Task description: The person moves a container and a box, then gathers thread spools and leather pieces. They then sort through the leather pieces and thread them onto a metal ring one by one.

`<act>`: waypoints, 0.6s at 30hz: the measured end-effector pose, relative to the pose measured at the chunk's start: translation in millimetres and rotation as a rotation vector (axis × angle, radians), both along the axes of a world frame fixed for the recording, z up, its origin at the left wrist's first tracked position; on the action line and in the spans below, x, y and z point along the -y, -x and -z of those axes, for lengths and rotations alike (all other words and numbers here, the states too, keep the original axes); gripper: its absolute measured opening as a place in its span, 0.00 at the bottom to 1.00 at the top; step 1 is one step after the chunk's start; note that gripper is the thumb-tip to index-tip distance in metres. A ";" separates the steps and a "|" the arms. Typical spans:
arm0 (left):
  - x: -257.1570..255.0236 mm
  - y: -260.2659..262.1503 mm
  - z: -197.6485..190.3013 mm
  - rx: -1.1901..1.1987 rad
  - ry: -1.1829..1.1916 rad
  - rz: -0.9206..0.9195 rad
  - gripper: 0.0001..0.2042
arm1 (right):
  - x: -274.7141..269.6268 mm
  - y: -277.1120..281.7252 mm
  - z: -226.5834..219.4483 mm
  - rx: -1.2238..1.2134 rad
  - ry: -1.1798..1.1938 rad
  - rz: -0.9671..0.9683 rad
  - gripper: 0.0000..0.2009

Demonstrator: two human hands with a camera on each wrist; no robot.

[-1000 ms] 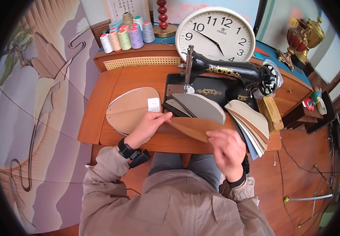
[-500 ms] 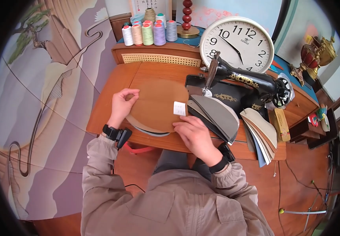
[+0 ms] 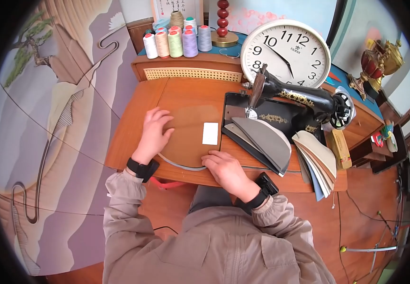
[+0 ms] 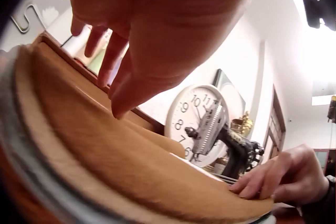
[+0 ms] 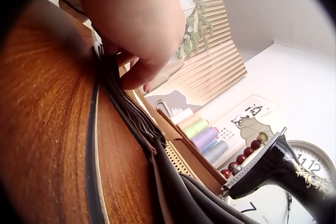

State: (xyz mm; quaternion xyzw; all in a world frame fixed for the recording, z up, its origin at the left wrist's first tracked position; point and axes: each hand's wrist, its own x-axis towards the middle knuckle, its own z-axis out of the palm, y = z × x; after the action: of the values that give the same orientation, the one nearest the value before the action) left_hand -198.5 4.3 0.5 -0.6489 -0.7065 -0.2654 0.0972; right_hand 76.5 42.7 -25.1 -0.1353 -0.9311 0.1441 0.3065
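Note:
A brown, rounded leather-like sheet [image 3: 186, 135] with a white label [image 3: 210, 133] on its right part lies on a stack of similar sheets, whose layered edges [image 4: 31, 129] show in the left wrist view. My left hand [image 3: 153, 134] is over the sheet's left side, fingers extended and spread, fingertips close over the surface. At the near right corner my right hand [image 3: 226, 171] rests its fingertips on the sheet's edge. To the right, grey and black sheets [image 3: 261, 142] lie fanned out, partly on the base of a black sewing machine [image 3: 290, 90].
A second fan of beige, white and blue sheets [image 3: 316, 161] overhangs the table's front edge beside a yellow tin [image 3: 340, 149]. Behind stand several thread spools [image 3: 175, 43], a red-beaded stand [image 3: 222, 21] and a large clock [image 3: 285, 52]. The wooden table [image 3: 134, 109] extends leftward.
The brown sheet, earlier held up between both hands, was carried left and laid on the stack. My left fingers have since spread from a pinch; my right hand moved slightly toward the table's front.

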 end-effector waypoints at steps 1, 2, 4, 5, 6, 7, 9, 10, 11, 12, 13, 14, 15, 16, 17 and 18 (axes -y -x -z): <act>-3.9 -5.9 -1.1 0.123 0.097 0.158 0.18 | 1.2 -0.4 -0.9 0.002 0.006 0.003 0.10; -7.6 -14.1 -4.2 0.246 0.192 0.316 0.22 | 1.3 -0.6 -4.0 0.005 0.002 -0.011 0.10; -8.8 -39.9 -9.7 0.213 0.377 0.381 0.28 | 2.4 -0.2 -4.2 0.008 -0.001 -0.022 0.11; -11.4 -42.1 -2.8 0.117 0.518 0.362 0.33 | 4.9 0.5 -2.1 -0.016 -0.018 -0.029 0.11; -11.9 -45.8 -0.2 0.116 0.522 0.367 0.33 | 6.5 -0.3 -0.4 -0.040 -0.035 -0.035 0.12; -12.2 -49.6 1.5 0.065 0.556 0.338 0.35 | 6.7 -2.2 0.0 -0.042 -0.031 -0.030 0.12; -14.7 -49.5 5.6 0.002 0.610 0.312 0.39 | 7.0 -5.3 -1.4 -0.079 0.001 -0.041 0.09; -14.4 -50.0 5.6 -0.001 0.615 0.316 0.39 | 6.7 -9.8 -5.2 -0.082 0.005 -0.036 0.09; -14.1 -50.8 5.4 -0.002 0.617 0.309 0.39 | 4.1 -17.6 -12.7 -0.078 0.020 0.047 0.08; -14.3 -51.0 5.1 -0.002 0.619 0.302 0.39 | 0.1 -26.9 -21.3 -0.074 0.036 0.130 0.06; -14.3 -50.8 5.8 -0.004 0.621 0.304 0.39 | -9.5 -39.9 -31.5 -0.057 -0.016 0.195 0.07; -14.1 -50.5 7.2 0.004 0.609 0.307 0.39 | -18.1 -52.3 -30.7 -0.089 -0.040 0.333 0.08; -13.8 -50.2 8.2 0.012 0.596 0.310 0.39 | -24.6 -65.3 -32.3 -0.028 -0.066 0.472 0.09; -13.6 -50.5 8.4 0.010 0.596 0.311 0.39 | -30.8 -79.2 -28.9 0.005 -0.067 0.580 0.10; -13.5 -51.2 8.4 0.007 0.597 0.304 0.39 | -34.5 -93.1 -26.5 0.078 -0.006 0.640 0.12; -14.3 -51.6 7.9 0.002 0.596 0.297 0.38 | -41.1 -105.0 -16.9 0.049 0.008 0.638 0.11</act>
State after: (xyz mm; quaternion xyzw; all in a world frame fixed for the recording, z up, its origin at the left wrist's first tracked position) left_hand -146.9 18.6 -7.5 -0.7443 -0.6509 -0.0589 -0.1374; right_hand 181.5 83.8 -8.2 -0.4253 -0.8481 0.0412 0.3133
